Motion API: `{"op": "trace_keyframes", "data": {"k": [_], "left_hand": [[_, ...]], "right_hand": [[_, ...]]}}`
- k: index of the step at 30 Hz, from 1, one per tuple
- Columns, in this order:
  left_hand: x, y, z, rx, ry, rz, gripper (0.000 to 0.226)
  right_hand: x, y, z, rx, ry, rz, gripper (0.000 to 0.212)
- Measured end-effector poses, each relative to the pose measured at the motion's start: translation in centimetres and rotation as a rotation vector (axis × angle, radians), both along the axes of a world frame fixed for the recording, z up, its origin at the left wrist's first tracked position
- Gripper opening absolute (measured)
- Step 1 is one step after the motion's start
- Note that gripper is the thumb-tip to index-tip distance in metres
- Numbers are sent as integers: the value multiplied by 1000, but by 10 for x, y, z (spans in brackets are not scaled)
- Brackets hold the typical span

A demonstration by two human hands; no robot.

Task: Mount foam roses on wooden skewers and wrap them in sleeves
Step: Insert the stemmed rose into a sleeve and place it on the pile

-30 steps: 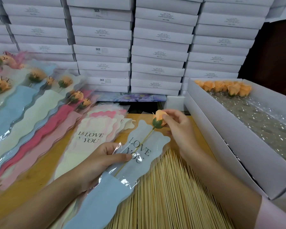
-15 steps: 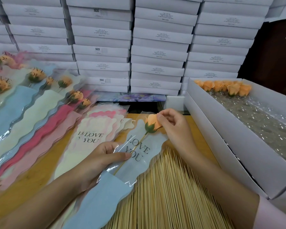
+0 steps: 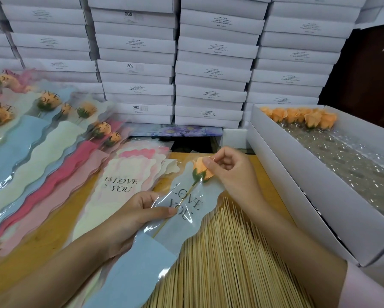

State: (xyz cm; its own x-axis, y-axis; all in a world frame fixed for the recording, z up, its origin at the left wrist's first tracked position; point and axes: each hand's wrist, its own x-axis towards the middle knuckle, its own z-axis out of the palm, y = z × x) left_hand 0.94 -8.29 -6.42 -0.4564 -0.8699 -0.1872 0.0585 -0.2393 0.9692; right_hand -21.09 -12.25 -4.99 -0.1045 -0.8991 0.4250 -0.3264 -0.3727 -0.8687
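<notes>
An orange foam rose (image 3: 201, 171) on a thin wooden skewer (image 3: 164, 223) sits inside a blue sleeve (image 3: 142, 258) with a clear top printed LOVE YOU. My right hand (image 3: 233, 172) pinches the rose head through the clear film at the sleeve's mouth. My left hand (image 3: 137, 216) grips the sleeve's left edge at mid-length, thumb on the clear film. The skewer's lower end is hidden behind the blue paper.
A heap of bare skewers (image 3: 226, 263) lies under the sleeve. Empty sleeves (image 3: 124, 183) are stacked at centre left, finished wrapped roses (image 3: 53, 134) fan out further left. A long white box (image 3: 297, 174) at right holds orange roses (image 3: 302, 116). Stacked white boxes (image 3: 208, 63) wall the back.
The rose and skewer have slid down and left, deeper into the sleeve; the bloom now lies within the clear top. My left hand has stayed in place.
</notes>
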Motion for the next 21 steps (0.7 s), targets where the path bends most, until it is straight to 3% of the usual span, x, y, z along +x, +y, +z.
{"op": "trace_keyframes", "data": {"k": [7, 12, 16, 21], "left_hand": [[2, -3, 4, 29, -3, -93, 48], [4, -4, 9, 100, 96, -128, 45], [6, -2, 12, 90, 69, -151, 38], [6, -2, 11, 84, 137, -169, 67]], "right_hand": [[-2, -1, -2, -43, -61, -43, 21], [-3, -2, -2, -56, -65, -80, 19], [-1, -1, -3, -20, -89, -60, 20], [0, -1, -2, 4, -89, -52, 19]]}}
